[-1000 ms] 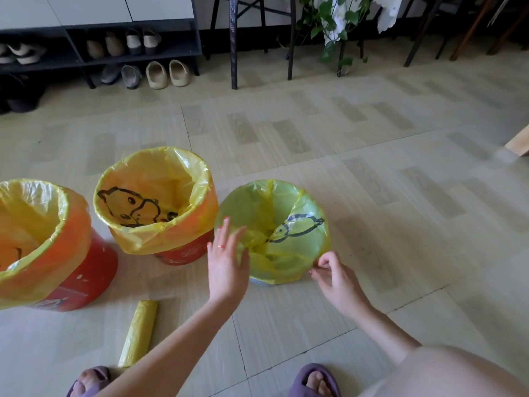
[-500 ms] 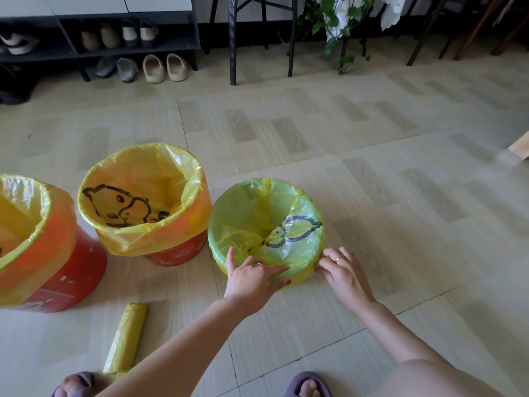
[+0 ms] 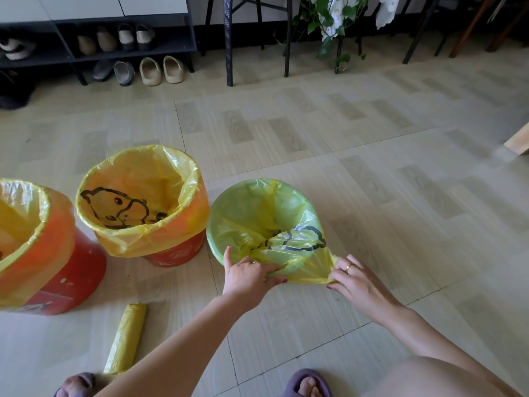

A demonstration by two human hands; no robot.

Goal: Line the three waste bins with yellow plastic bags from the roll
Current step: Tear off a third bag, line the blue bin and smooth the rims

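At lower centre, your left hand [image 3: 249, 275] and right hand [image 3: 353, 279] pinch the third bin's yellow bag [image 3: 289, 247]; overstretching could tear the thin film.

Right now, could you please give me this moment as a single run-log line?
stage: third bin being lined | left hand: grips bag at near rim | right hand: pinches bag edge | roll: on floor

Three waste bins on the floor: two red [image 3: 77, 282] [image 3: 177, 255] at left, one green [image 3: 217, 245] at right. Three yellow bags [image 3: 17, 213] [image 3: 137, 179] [image 3: 257, 213], one per bin. One bag roll [image 3: 126, 339], near left. Two hands [image 3: 247, 277] [image 3: 353, 280].
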